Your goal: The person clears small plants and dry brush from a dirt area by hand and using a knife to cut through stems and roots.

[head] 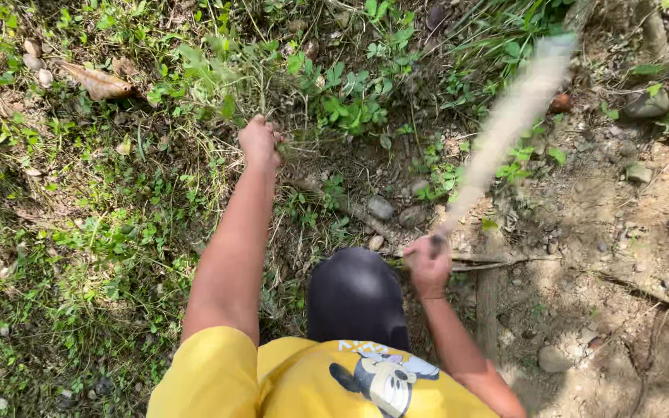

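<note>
left hand [260, 144]: fist closed round a clump of thin green weed stems [230, 89], leafy, tangled, some dry strands, standing in the grass at upper centre. right hand [427, 265]: closed tight on the handle of a long pale blade [511, 120], motion-blurred, slanting up and right from the fist. ground: grass and low weeds [79, 255] to the left; bare sandy soil [621, 232] with small stones [381, 207] to the right. brown dry leaf [98, 81] upper left, well apart. blade and clump apart, open room between.
</note>
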